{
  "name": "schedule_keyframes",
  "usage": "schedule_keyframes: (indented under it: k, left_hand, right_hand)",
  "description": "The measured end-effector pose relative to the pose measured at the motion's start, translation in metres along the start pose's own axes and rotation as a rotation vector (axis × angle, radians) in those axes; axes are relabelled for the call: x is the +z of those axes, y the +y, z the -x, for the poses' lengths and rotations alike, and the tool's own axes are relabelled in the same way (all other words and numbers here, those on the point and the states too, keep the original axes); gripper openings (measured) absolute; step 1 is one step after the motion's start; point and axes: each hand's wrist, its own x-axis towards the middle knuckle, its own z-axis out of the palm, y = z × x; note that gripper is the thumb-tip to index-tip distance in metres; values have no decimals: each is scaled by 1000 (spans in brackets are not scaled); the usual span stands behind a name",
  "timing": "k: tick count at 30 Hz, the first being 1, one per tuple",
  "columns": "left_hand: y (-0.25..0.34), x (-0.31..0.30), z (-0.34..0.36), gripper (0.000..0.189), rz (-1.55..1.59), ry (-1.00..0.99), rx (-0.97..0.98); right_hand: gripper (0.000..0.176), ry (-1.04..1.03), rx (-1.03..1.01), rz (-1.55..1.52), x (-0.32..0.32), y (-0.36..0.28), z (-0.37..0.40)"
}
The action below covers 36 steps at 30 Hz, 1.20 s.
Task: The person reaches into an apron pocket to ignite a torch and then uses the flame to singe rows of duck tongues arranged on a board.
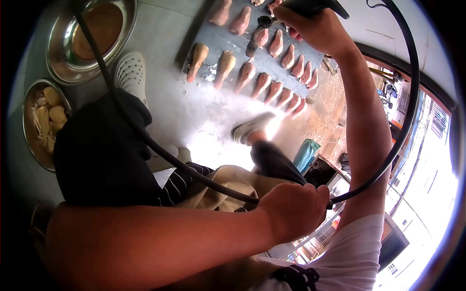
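Observation:
A black hose [155,148] is held in my left hand [293,211], whose fingers are closed round it low in the middle. At the top, my right hand [318,29] grips the black handle of a torch [315,6]. The torch's metal nozzle [251,47] points down over a grey board [213,46]. No flame can be made out. Rows of raw poultry drumsticks lie on the board. In the near row, a drumstick [197,62] and its neighbour [225,69] look yellower than the pink ones [275,43].
A metal basin [58,68] stands at the upper left, with a bowl [28,140] of pale pieces below it. Two shoes [130,72] [245,132] rest on the floor. A teal bag [306,154] is right of centre. The hose loops past the right arm.

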Motion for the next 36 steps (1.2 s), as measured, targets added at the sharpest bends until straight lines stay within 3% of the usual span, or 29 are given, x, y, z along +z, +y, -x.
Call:
schedule_keyframes:
  k: [10,19,22,25,28,34,36]
  left_hand:
    - [-2,2,-4,22,15,15,-16]
    - [-3,2,-8,21,26,-4,-47]
    - [-3,2,-9,21,41,-19,-58]
    - [-4,2,-11,20,55,-51,-76]
    - [-4,1,-12,20,77,-77,-98]
    - [-6,2,-14,25,46,-81,-87]
    - [-8,2,-15,26,30,-79,-79]
  right_hand:
    - [32,71,249,34,-1,-5,2]
    - [30,49,80,38,5,14,-5]
    - [30,60,176,55,8,11,-4]
    - [30,122,64,70,11,22,-5]
    - [31,117,166,81,9,22,-1]
    - [33,87,117,20,4,37,1]
    - [32,120,197,9,4,41,3]
